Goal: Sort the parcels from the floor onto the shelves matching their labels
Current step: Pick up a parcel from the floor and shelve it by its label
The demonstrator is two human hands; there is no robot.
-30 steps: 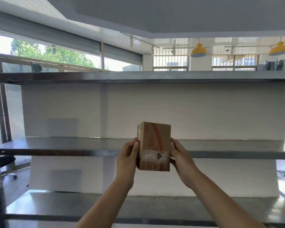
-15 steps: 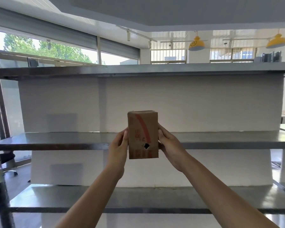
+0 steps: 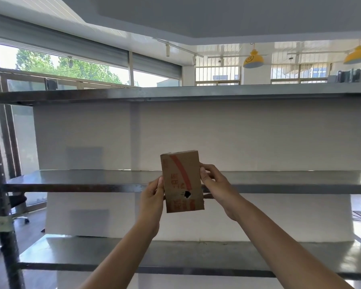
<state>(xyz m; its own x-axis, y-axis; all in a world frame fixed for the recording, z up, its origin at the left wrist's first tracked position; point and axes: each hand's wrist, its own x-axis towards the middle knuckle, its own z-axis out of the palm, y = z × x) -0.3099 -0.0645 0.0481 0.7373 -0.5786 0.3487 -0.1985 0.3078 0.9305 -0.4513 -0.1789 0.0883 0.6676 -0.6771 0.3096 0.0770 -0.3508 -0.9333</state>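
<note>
Holding upright parcel [image 3: 182, 181] between left hand [image 3: 152, 193], right hand [image 3: 215, 184], grip seemingly sideways

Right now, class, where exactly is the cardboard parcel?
In the head view the cardboard parcel stands upright at centre, held between the left hand and right hand, in front of the middle shelf.

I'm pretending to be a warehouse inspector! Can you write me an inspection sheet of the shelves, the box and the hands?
Surface: middle metal shelf bare; lower shelf bare.
Job's things: cardboard parcel upright in the air in front of the middle shelf, red print, small dark hole.
Clutter: nothing seen.
Grippers: left hand and right hand hold the parcel's sides.
Cables: nothing seen.
Surroundings: windows, trees, yellow lamps, white panel behind.
</note>
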